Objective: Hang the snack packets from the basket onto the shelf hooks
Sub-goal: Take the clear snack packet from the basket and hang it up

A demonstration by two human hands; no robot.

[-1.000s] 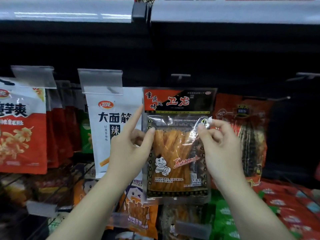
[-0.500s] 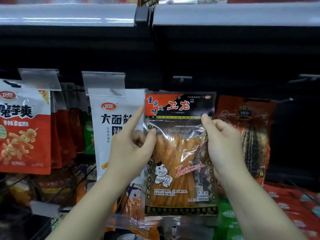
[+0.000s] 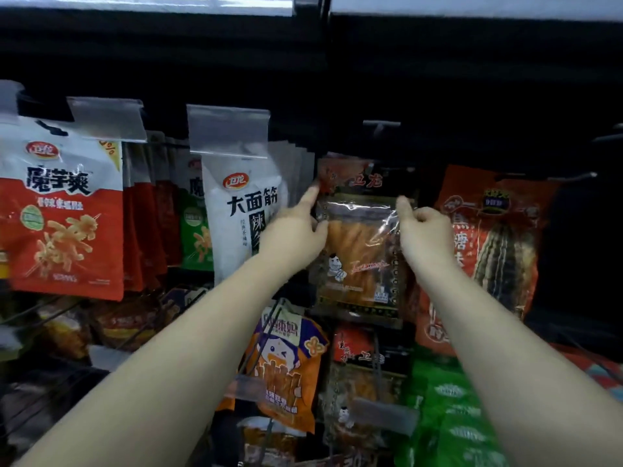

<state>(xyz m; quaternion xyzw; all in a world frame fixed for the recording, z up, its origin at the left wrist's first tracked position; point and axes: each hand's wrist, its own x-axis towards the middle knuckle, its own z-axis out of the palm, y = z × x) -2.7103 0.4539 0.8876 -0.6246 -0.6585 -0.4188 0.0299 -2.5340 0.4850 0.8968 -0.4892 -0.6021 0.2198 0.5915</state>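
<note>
Both arms reach far up toward the shelf display, holding one clear snack packet (image 3: pixel 360 244) with an orange-and-black header between them. The left hand (image 3: pixel 293 237) grips the packet's left edge, its thumb pressed on the clear front while the index finger points straight up along the header's left corner; the other fingers are curled behind, out of sight. The right hand (image 3: pixel 423 230) pinches the packet's right edge near the top, fingers curled closed with the thumb tip on the plastic film. The packet hangs upright, its top just below a short hook (image 3: pixel 381 124) on the dark back panel; whether the header is on the hook cannot be told, as the picture is blurred. Just left hangs a white packet (image 3: pixel 246 217), just right an orange sunflower-seed packet (image 3: pixel 499 244), partly behind the right hand. Far left hangs a red-and-white packet (image 3: pixel 64 210).
</note>
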